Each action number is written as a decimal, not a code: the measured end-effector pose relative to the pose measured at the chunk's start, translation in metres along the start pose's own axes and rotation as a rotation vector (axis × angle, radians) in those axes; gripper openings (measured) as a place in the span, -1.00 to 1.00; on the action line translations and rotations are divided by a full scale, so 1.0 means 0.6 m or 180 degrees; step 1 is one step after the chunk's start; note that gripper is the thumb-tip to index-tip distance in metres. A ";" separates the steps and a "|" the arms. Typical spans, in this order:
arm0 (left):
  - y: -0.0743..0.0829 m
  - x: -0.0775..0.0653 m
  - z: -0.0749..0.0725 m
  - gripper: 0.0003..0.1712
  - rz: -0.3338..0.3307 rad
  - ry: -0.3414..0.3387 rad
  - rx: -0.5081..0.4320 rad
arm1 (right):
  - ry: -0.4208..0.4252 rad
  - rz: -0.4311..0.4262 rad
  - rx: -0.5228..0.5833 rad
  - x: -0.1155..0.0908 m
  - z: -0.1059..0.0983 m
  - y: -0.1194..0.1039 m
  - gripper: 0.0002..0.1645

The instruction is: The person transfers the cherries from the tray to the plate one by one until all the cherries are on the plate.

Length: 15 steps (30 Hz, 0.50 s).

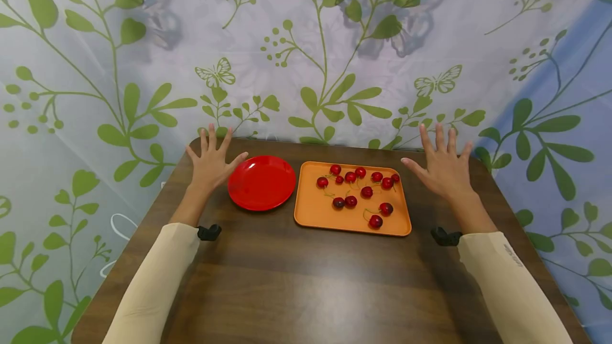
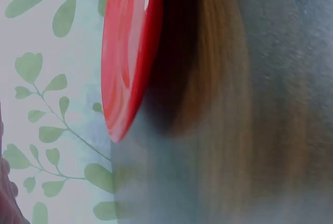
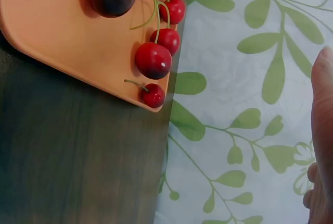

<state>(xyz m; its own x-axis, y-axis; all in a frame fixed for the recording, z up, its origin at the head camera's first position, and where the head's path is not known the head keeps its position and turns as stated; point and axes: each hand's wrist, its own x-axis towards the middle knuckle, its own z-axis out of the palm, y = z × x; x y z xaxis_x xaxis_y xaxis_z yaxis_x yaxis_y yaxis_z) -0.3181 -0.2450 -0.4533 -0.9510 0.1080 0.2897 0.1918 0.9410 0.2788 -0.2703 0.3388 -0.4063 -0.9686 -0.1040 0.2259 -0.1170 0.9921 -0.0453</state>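
Both hands are spread with straight fingers and hold nothing. My left hand point(image 1: 210, 164) is beside the left rim of a round red plate point(image 1: 262, 182); in the left wrist view the plate point(image 2: 127, 52) appears edge-on and a sliver of the hand point(image 2: 9, 198) shows. To the right of an orange rectangular tray point(image 1: 315, 214) is my right hand point(image 1: 445, 170), apart from it. Several dark red cherries point(image 1: 366, 192), some with green stems, lie scattered on the tray. The right wrist view shows cherries point(image 3: 153, 60) near a tray corner and part of the hand point(image 3: 323, 130).
A brown wood-grain table point(image 1: 287, 280) carries the plate and tray, with its far edge against a leaf-patterned cloth point(image 1: 268, 20). Black camera mounts point(image 1: 209, 232) sit on both wrists. A white cable point(image 1: 119, 227) hangs past the table's left edge.
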 end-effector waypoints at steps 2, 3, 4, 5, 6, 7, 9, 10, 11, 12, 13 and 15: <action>-0.004 0.000 0.004 0.02 0.0012 0.0026 -0.0099 | 0.0015 -0.0011 0.0025 -0.003 0.001 -0.002 0.16; -0.007 -0.001 0.006 0.02 0.0020 0.0042 -0.0140 | 0.0024 -0.0024 0.0047 -0.005 0.001 -0.003 0.16; -0.008 -0.002 0.007 0.01 0.0027 0.0061 -0.0192 | 0.0038 -0.0040 0.0074 -0.007 0.002 -0.004 0.15; -0.010 -0.003 0.009 0.00 0.0032 0.0070 -0.0252 | 0.0044 -0.0053 0.0118 -0.009 0.002 -0.006 0.15; -0.011 -0.006 0.010 -0.01 0.0023 0.0062 -0.0321 | 0.0045 -0.0064 0.0162 -0.012 0.003 -0.008 0.14; -0.012 -0.008 0.011 -0.01 0.0007 0.0035 -0.0387 | 0.0055 -0.0078 0.0200 -0.015 0.004 -0.011 0.14; -0.013 -0.015 0.012 -0.03 -0.0058 -0.0061 -0.0509 | 0.0078 -0.0112 0.0276 -0.021 0.007 -0.016 0.13; -0.013 -0.018 0.012 -0.04 -0.0108 -0.0121 -0.0575 | 0.0091 -0.0126 0.0320 -0.025 0.009 -0.018 0.12; -0.013 -0.022 0.012 -0.05 -0.0155 -0.0167 -0.0634 | 0.0083 -0.0130 0.0376 -0.029 0.009 -0.022 0.12; -0.014 -0.025 0.013 -0.04 -0.0202 -0.0201 -0.0685 | 0.0081 -0.0132 0.0425 -0.032 0.010 -0.024 0.11; -0.015 -0.028 0.014 -0.04 -0.0249 -0.0236 -0.0734 | 0.0084 -0.0144 0.0476 -0.035 0.011 -0.027 0.10; -0.017 -0.033 0.016 -0.04 -0.0328 -0.0258 -0.0852 | 0.0066 -0.0131 0.0607 -0.043 0.013 -0.033 0.09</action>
<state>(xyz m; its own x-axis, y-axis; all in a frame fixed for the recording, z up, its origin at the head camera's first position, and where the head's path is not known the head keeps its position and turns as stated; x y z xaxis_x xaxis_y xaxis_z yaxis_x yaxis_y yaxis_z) -0.3032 -0.2535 -0.4705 -0.9830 0.0517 0.1763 0.1401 0.8315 0.5376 -0.2446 0.3211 -0.4188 -0.9577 -0.1408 0.2511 -0.1978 0.9555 -0.2187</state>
